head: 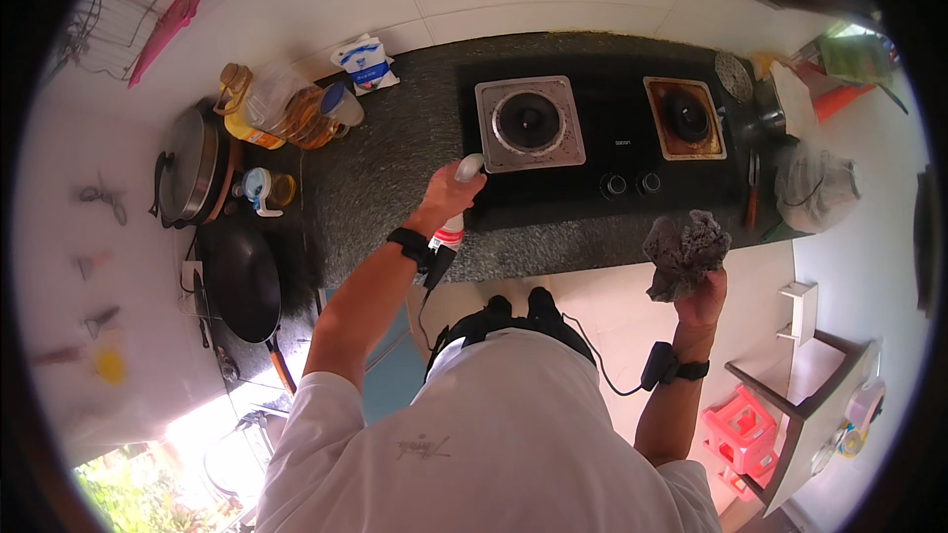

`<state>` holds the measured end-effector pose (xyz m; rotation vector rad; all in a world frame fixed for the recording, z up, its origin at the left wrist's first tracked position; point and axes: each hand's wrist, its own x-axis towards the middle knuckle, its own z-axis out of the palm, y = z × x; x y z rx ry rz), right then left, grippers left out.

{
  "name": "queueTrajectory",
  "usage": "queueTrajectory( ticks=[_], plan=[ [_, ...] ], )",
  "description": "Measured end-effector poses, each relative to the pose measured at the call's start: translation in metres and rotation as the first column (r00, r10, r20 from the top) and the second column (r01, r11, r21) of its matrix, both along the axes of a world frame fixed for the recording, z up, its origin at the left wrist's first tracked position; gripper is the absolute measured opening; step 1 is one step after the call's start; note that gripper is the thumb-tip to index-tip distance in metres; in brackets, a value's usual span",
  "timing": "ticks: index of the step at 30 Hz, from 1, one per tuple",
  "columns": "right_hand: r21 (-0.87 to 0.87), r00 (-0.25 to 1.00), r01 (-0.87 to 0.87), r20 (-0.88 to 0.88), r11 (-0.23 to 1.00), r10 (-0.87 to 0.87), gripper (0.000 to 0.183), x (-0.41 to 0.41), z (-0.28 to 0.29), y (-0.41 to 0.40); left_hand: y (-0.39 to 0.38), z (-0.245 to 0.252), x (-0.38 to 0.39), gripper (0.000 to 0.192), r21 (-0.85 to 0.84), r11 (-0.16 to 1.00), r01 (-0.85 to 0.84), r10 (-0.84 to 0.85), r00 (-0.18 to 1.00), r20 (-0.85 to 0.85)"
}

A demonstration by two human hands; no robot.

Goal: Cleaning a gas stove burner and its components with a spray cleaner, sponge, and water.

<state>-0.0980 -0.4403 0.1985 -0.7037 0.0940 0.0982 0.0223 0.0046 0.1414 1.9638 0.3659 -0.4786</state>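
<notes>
My left hand (453, 194) is closed round the neck of a white spray bottle (449, 231) with a red-and-white label. It is over the dark stone counter, by the near left corner of the black gas hob (618, 163). The hob's left burner (529, 121) sits on a silver square plate; the right burner (685, 115) has a plate with brown stains. In my right hand (700, 303) is a crumpled dark grey cloth (685, 255), held up near the counter's front edge, right of the two control knobs. My right fingers are partly hidden behind the cloth.
On the left stand a black wok (243, 277), a lidded pan (189, 163), oil bottles (255, 115) and a blue-and-white packet (366, 65). At the right lie a wooden-handled utensil (752, 196) and a plastic-wrapped container (818, 185). A red plastic stool (740, 429) and a table (822, 422) stand lower right.
</notes>
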Motion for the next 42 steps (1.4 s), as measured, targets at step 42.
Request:
queueTrajectory(
  ticks=[42],
  plan=[
    [0.068, 0.956, 0.268, 0.1, 0.961, -0.274, 0.063, -0.036, -0.006, -0.082, -0.087, 0.0, 0.16, 0.029, -0.109, 0.989, -0.103, 0.111, 0.992, 0.066]
  ],
)
